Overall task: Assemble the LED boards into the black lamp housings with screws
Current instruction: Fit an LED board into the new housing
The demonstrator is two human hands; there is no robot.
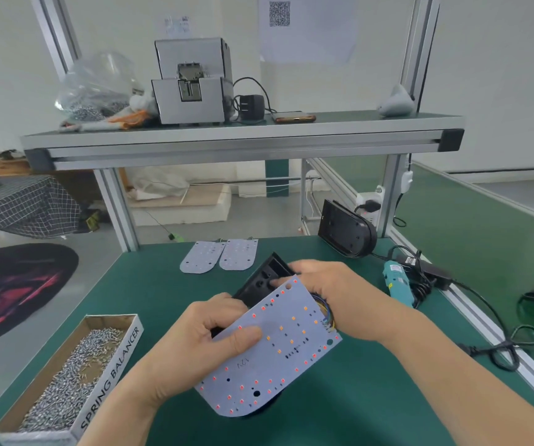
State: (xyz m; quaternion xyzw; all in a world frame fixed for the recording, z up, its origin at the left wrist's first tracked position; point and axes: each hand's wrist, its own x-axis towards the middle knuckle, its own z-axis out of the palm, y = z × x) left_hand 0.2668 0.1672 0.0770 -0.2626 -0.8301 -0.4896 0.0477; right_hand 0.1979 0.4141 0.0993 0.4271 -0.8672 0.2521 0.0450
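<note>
1. Our left hand (201, 342) pinches the LED board (278, 349), thumb on its face and fingers (223, 302) curled under its left edge. Our right hand (333, 291) is clamped round the far right side of the black lamp housing (265, 278).
2. The board lies tilted and skewed over the housing, just above the counter (162, 284). It is not seated.
3. Risk: the coloured wires (326, 312) loop out at the board's right edge, between board and housing. They may get pinched when the board drops in.
4. Risk: if the skew is not corrected, the holes likely won't line up and the screws will go in crooked.
5. Risk: the thumb presses on the LED face, which could smear or stress the parts.
6. Risk: both hands are busy. Letting go to reach for the electric screwdriver (397, 281) could let the board slide off.
7. Surface: green mat. The screw box (66, 381) sits front left and two spare LED boards (220, 255) lie at the far edge. A second housing (346, 230) stands propped far right, with cables along the right rail.
8. Room: the shelf (243, 136) above carries a screw feeder (191, 82), a bag of screws (98, 88) and a phone (294, 117). A dark rug (18, 284) and a checked cloth (18, 201) are off to the left.
</note>
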